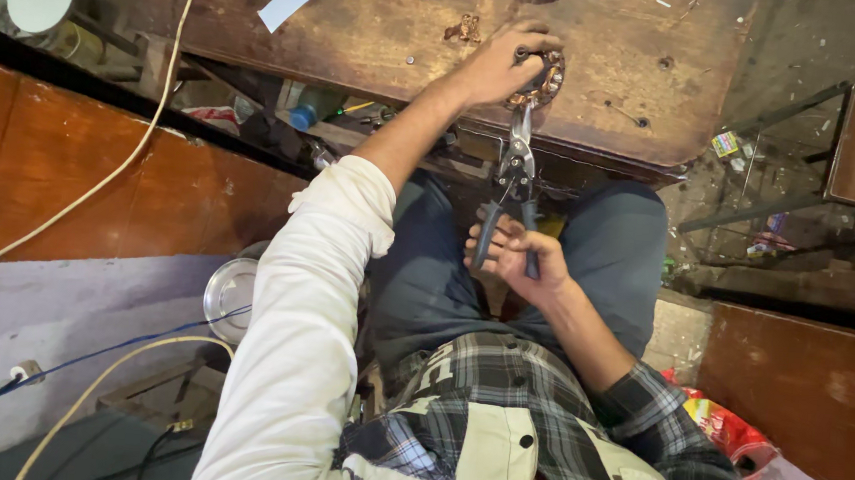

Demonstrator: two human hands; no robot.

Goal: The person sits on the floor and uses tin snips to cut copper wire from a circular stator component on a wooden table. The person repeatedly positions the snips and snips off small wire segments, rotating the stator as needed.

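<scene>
Coppery round wire coil lies on the worn brown wooden table, left hand pressing it. Right hand fingers squeeze grey-handled metal snips (mid-cut, I think); next, hold the coil steady.

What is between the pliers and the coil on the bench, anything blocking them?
Nothing visible blocks them. The grey-handled metal pliers, gripped by the right hand, already reach the round copper wire coil, which the left hand holds down on the worn wooden bench.
</scene>
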